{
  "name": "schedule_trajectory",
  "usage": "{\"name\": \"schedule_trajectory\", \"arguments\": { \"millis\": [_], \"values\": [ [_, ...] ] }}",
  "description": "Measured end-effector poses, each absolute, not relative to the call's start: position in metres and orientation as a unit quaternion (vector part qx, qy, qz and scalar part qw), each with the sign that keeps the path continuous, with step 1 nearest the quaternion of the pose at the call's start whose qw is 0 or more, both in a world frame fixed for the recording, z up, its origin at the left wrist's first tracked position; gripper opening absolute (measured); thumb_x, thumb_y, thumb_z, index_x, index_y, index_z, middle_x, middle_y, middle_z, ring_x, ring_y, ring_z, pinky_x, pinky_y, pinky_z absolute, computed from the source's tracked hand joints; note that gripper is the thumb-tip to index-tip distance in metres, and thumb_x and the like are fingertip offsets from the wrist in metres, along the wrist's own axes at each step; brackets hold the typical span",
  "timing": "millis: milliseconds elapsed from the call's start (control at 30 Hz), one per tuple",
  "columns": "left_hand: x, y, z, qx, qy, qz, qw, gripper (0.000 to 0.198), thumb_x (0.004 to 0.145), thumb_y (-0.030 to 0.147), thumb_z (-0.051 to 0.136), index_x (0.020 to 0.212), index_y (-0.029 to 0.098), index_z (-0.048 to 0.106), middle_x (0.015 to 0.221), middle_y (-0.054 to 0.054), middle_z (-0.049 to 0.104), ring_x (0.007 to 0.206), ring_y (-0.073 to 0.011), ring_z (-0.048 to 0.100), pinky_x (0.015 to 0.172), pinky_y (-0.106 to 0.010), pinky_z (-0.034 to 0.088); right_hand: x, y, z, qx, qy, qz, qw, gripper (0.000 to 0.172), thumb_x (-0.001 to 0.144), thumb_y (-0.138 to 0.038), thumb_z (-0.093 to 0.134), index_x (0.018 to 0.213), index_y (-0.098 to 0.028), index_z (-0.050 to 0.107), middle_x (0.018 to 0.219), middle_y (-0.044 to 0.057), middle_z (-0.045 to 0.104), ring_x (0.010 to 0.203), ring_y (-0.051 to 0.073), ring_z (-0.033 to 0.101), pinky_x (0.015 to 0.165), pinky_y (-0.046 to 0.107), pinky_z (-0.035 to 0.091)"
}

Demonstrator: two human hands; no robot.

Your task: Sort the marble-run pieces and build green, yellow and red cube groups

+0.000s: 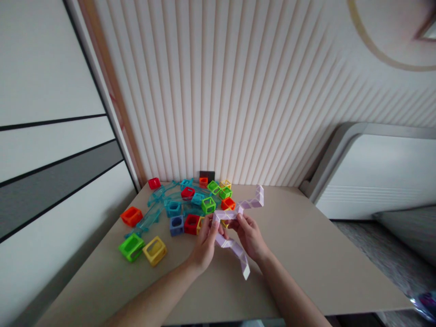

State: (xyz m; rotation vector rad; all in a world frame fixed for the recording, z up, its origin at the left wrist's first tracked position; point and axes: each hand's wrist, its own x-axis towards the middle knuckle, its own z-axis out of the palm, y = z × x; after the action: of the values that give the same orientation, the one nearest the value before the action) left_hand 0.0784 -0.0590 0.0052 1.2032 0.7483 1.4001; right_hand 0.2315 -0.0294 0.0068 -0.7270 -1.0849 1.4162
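A lilac and white snake puzzle (226,215) is held above the table in both my hands, bent into a zigzag. One end (260,196) reaches up and to the right; the other end (245,271) hangs down between my forearms. My left hand (205,243) is closed on the bend at its left side, thumb on top. With thumb and fingers, my right hand (250,234) pinches the middle stretch. Some fingertips are hidden behind the puzzle.
On the table (306,254), left of and behind my hands, lie several coloured hollow blocks, among them a yellow block (155,251) and a green block (131,247), and clear blue track pieces (147,221). A ribbed wall (218,91) stands behind. A grey-white headboard (374,168) is at right.
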Motion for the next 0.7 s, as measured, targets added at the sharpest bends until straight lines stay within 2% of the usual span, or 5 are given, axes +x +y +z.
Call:
{"name": "schedule_trajectory", "arguments": {
  "millis": [133,333,500,567,700],
  "values": [
    [0.077,-0.057,0.013,0.498,0.343,0.595,0.53,0.033,0.097,0.055,0.052,0.089,0.024,0.05,0.072,0.003,0.056,0.065,-0.015,0.062,0.066,-0.029,0.048,0.229,-0.032,0.003,-0.304,-0.448,0.603,0.586,0.037,0.084,-0.054,0.075,0.09,-0.018,0.073,0.084,0.007,0.077,0.075,0.02,0.069,0.08,0.037,0.055],
    [0.074,-0.052,0.012,0.46,0.338,0.591,0.57,0.045,0.094,0.063,0.052,0.078,0.021,0.052,0.065,0.002,0.057,0.057,-0.0139,0.056,0.058,-0.028,0.045,0.228,-0.031,-0.005,-0.303,-0.488,0.571,0.586,0.037,0.08,-0.054,0.079,0.085,-0.018,0.075,0.08,0.006,0.076,0.079,0.021,0.067,0.08,0.035,0.052],
    [0.077,-0.051,0.005,0.425,0.329,0.599,0.593,0.048,0.092,0.063,0.054,0.075,0.019,0.052,0.062,0.002,0.056,0.057,-0.0119,0.053,0.058,-0.025,0.043,0.229,-0.031,-0.015,-0.289,-0.497,0.555,0.601,0.044,0.078,-0.054,0.081,0.107,-0.021,0.074,0.092,0.005,0.074,0.084,0.021,0.064,0.08,0.034,0.05],
    [0.079,-0.051,0.004,0.423,0.33,0.607,0.586,0.046,0.091,0.063,0.056,0.08,0.019,0.055,0.063,0.003,0.056,0.057,-0.0121,0.054,0.057,-0.025,0.044,0.23,-0.032,-0.016,-0.286,-0.498,0.558,0.599,0.048,0.079,-0.053,0.081,0.113,-0.021,0.072,0.096,0.006,0.074,0.086,0.022,0.064,0.082,0.035,0.05],
    [0.079,-0.052,0.005,0.457,0.341,0.617,0.543,0.043,0.091,0.061,0.058,0.102,0.02,0.059,0.067,0.003,0.061,0.059,-0.0134,0.057,0.056,-0.024,0.045,0.233,-0.037,-0.015,-0.27,-0.506,0.568,0.591,0.045,0.077,-0.05,0.083,0.112,-0.023,0.072,0.103,0.006,0.073,0.093,0.024,0.065,0.087,0.036,0.049]
  ]
}}
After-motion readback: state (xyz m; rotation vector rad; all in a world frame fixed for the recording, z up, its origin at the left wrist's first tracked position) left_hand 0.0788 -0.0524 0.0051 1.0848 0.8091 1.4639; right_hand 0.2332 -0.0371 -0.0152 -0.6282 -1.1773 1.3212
